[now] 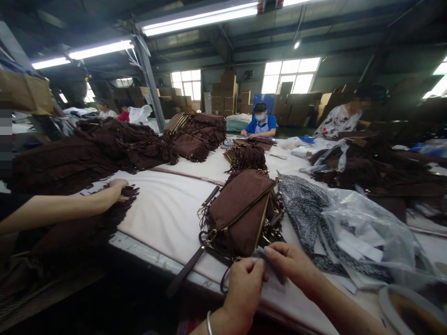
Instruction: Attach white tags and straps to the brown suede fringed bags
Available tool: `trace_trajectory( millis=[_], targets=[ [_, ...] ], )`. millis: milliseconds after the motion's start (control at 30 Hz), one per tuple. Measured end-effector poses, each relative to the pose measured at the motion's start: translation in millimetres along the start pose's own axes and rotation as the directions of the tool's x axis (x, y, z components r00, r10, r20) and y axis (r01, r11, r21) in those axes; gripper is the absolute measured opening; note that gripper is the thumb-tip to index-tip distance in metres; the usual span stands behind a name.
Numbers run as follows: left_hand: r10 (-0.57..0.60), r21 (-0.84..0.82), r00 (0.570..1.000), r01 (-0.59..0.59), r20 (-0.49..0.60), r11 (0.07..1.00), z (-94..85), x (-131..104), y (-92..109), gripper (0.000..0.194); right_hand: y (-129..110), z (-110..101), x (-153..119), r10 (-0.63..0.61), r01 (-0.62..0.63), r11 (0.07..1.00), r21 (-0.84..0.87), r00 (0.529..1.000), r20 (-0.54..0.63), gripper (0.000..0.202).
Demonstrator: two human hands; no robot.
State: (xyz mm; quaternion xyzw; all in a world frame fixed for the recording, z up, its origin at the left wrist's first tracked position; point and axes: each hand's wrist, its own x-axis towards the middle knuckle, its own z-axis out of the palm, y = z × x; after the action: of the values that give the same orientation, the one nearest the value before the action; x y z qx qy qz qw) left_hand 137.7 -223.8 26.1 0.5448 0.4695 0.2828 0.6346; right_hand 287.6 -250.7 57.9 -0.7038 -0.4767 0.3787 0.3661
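Observation:
My left hand, with a bangle on its wrist, is closed in a pinch near the table's front edge. My right hand pinches close beside it. Between them is a small thin grey piece, blurred; I cannot tell whether it is film or cloth. Just beyond my fingers lies a dark brown handbag with brass zippers and fringed sides. Its wrist strap hangs over the table edge. Part of the bag's near end is hidden behind my hands.
At left, a co-worker's hand touches fringed brown material. Brown bags are piled farther back. Right of the handbag lie speckled grey fabric, a clear plastic bag and a tape roll. A person in blue sits across the table.

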Motion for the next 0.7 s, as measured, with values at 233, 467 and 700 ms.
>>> trace_trajectory(
  millis=[233, 467, 700],
  targets=[
    [-0.007, -0.049, 1.0, 0.007, -0.007, 0.999, 7.3, -2.6, -5.0, 0.043, -4.9, 11.9, 9.9, -0.037, 0.024, 0.995, -0.094, 0.989, -0.145, 0.033],
    [-0.132, -0.392, 0.99, 0.141, 0.05, 0.909, 22.4, 0.3, -2.7, 0.056, -1.9, 6.1, 8.3, -0.145, 0.099, 0.975, -0.197, 0.961, -0.235, 0.034],
    [-0.217, -0.554, 0.976, 0.179, -0.004, 0.813, 20.4, -1.8, 5.0, 0.058, -17.7, 2.7, 7.1, -0.173, 0.167, 0.978, -0.126, 0.984, -0.043, 0.026]
  ],
)
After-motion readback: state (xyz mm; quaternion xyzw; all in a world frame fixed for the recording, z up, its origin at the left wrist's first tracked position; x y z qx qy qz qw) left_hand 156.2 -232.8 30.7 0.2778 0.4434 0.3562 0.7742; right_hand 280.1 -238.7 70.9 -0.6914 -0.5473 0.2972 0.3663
